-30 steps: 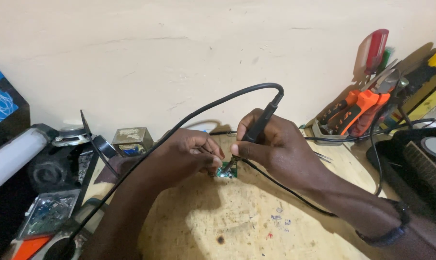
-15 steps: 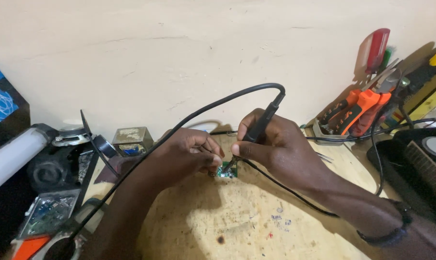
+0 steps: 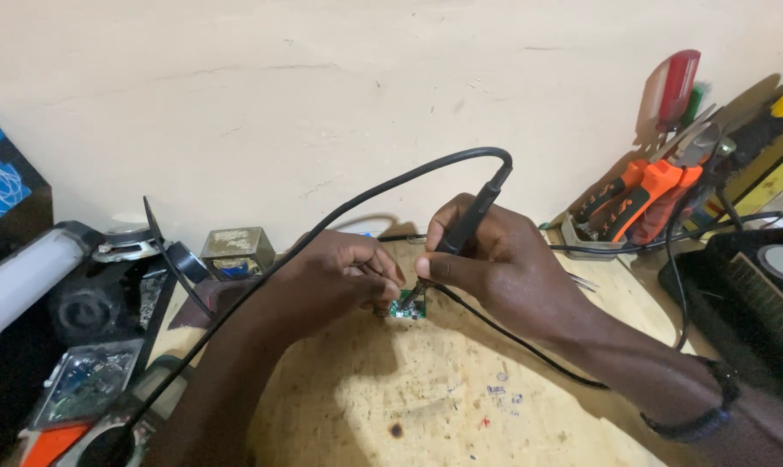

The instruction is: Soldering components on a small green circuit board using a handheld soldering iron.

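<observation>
**Operator:** Pinched shut, both of them. Going left to right, I see the left hand [image 3: 339, 272] curled down with its fingertips [image 3: 389, 290] closed at the left edge of the small green circuit board [image 3: 407, 305]; whether they nip the board itself or something fine beside it, I cannot tell. The right hand [image 3: 495, 268] is wrapped in a pen hold around the black soldering iron [image 3: 469, 216], thumb and fingers fully closed on the handle, tip angled down onto the board.

**Observer:** Where does the board sit?

**Operator:** Flat on the pale wooden bench top [image 3: 426, 406], right between the two hands and partly hidden under the fingers. I'll place everything else from it. Far left of the board lies a white tube lamp [image 3: 24, 285], then a round silver speaker [image 3: 127, 246], and nearer in a tarnished metal tin [image 3: 237, 251], close to the wall. The iron's black cable [image 3: 357, 203] arches above the board and drops away to its lower left, crossing the left forearm.

**Observer:** And on the other side?

**Operator:** Up and right of the board, orange-handled pliers [image 3: 638, 195] lean against the wall, a red-handled screwdriver [image 3: 678, 86] above them. A dark wristband [image 3: 698, 419] circles the right wrist, lower right of the board.
</observation>
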